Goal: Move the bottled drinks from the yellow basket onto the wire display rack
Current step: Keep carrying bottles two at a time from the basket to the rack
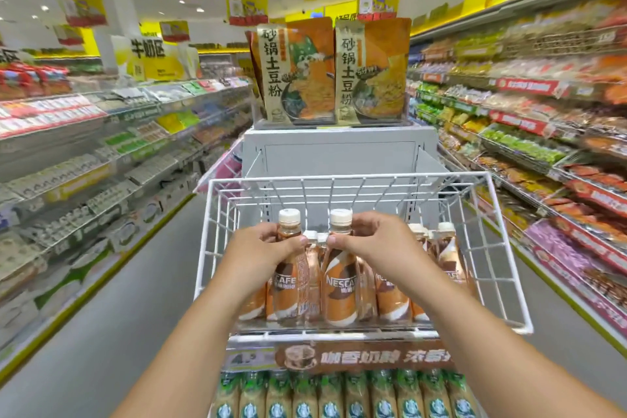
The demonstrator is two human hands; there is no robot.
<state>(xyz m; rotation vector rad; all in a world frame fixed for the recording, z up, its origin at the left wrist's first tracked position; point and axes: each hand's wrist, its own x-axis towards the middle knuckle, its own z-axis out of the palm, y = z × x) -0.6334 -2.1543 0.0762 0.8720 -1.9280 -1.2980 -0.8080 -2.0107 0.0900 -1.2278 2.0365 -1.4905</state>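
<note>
A white wire display rack [505, 241] stands in front of me with several brown coffee bottles standing inside. My left hand [259, 249] grips the neck of one white-capped bottle [288, 278] at the rack's front left. My right hand [368, 244] grips the neck of another bottle [341, 285] just right of it. Both bottles stand upright. More bottles [444, 258] stand at the right side of the rack. The yellow basket is not in view.
Two large food pouches [295, 71] stand on a grey shelf top [339, 142] above the rack. A row of green-capped bottles [339, 397] fills the tier below. Stocked shelves line the aisle on the left [84, 159] and right [543, 146].
</note>
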